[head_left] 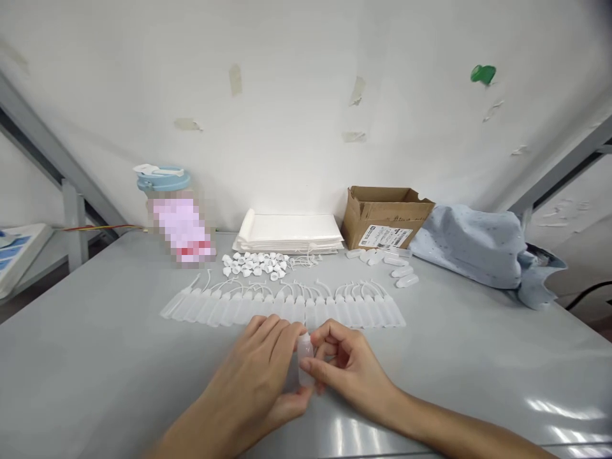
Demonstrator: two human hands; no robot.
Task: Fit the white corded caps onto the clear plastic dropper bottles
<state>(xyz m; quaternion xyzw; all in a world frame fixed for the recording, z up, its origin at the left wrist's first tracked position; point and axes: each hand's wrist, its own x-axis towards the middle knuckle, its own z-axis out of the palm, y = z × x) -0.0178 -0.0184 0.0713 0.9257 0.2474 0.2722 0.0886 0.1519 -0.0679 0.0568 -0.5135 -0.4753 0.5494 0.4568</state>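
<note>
Setting: grey, smooth-topped table (95, 350) against a white wall (296, 64) with tape remnants.

Landmark: one row of small translucent white plastic bottles (234, 310), lying side by side, thin white cords at their necks; contents cannot be told.

In front of the row, centre: one small translucent white plastic bottle with a white top (305, 360), upright, in both hands. Left hand (262, 370): grasping it, fingertips at the top, thumb near the base. Right hand (349, 364): pinching its side between thumb and curled fingers; contents unclear.

Directly behind the row: a heap of small white plastic caps (257, 264), some open end up; beside it, tangled white cords (308, 260); farther back, a stack of flat white sheets (294, 233).

Behind the row, right: one open brown cardboard box (382, 220), white label on front, interior hidden; before it, loose translucent capsule-shaped pieces (405, 280).

Behind the row, left: one round light-blue container (164, 183), contents hidden, white item (149, 169) on top.
</note>
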